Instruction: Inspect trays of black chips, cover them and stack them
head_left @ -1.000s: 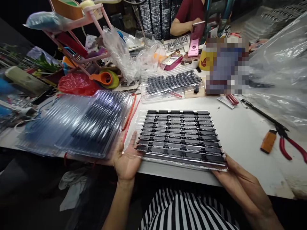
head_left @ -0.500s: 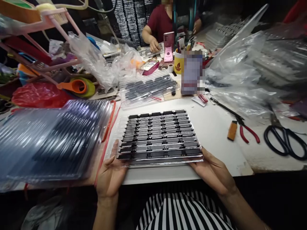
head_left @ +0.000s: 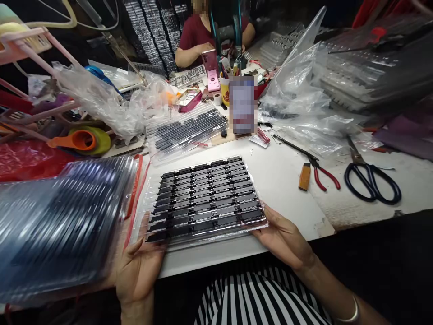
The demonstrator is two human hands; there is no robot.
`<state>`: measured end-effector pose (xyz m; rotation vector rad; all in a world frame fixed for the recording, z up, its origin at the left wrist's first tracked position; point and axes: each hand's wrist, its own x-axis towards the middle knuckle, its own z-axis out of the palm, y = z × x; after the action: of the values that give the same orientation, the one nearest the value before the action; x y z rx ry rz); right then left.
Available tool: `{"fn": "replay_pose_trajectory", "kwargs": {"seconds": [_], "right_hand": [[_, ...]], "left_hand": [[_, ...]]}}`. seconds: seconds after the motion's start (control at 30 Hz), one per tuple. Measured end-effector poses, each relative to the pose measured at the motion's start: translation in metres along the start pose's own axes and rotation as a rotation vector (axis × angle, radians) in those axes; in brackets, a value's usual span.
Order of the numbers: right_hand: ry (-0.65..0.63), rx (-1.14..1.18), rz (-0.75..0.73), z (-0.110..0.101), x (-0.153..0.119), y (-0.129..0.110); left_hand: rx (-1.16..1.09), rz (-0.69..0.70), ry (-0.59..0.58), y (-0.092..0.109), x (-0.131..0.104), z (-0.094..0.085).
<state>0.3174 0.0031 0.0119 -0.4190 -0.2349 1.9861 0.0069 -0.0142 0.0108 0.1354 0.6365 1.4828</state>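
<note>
A clear plastic tray (head_left: 206,198) holds rows of black strip-like parts with fine comb teeth. My left hand (head_left: 140,266) grips its near left corner, thumb at the edge and fingers passing beneath the clear plastic. At the near right corner, my right hand (head_left: 282,234) holds the tray's edge, its fingertips partly hidden under it. The tray is level or nearly so over the white tabletop; whether it touches the top I cannot tell. Left of it lies a stack of similar clear trays (head_left: 64,230) with dark contents, blurred.
Beyond the tray lies another filled clear tray (head_left: 189,131). Scissors (head_left: 372,180), red-handled pliers (head_left: 320,174) and an orange-cased tool (head_left: 304,177) lie to the right. A phone (head_left: 242,106) stands before a yellow cup (head_left: 224,88). Plastic bags (head_left: 297,108) crowd the back; a co-worker (head_left: 199,38) sits opposite.
My view has swung right, so the table's things sit further left and appear tilted. Both hands still hold the tray. The co-worker's hand has moved up behind the pink phone.
</note>
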Motion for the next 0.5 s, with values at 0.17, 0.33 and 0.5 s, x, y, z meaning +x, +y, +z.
{"fn": "replay_pose_trajectory", "kwargs": {"seconds": [0.17,0.33,0.5], "right_hand": [[-0.063,-0.03,0.022,-0.0006,-0.0028,-0.0022],[-0.026,-0.072,-0.015,0.0004,-0.0031,-0.0005],[0.001,-0.1,-0.019,-0.0007,-0.0033,0.0013]], "left_hand": [[0.002,0.001,0.033,0.0002,0.0004,0.0025],[-0.001,0.001,-0.025,-0.0024,0.0,0.0039],[-0.009,-0.005,-0.071,-0.0035,0.001,0.0027]]}}
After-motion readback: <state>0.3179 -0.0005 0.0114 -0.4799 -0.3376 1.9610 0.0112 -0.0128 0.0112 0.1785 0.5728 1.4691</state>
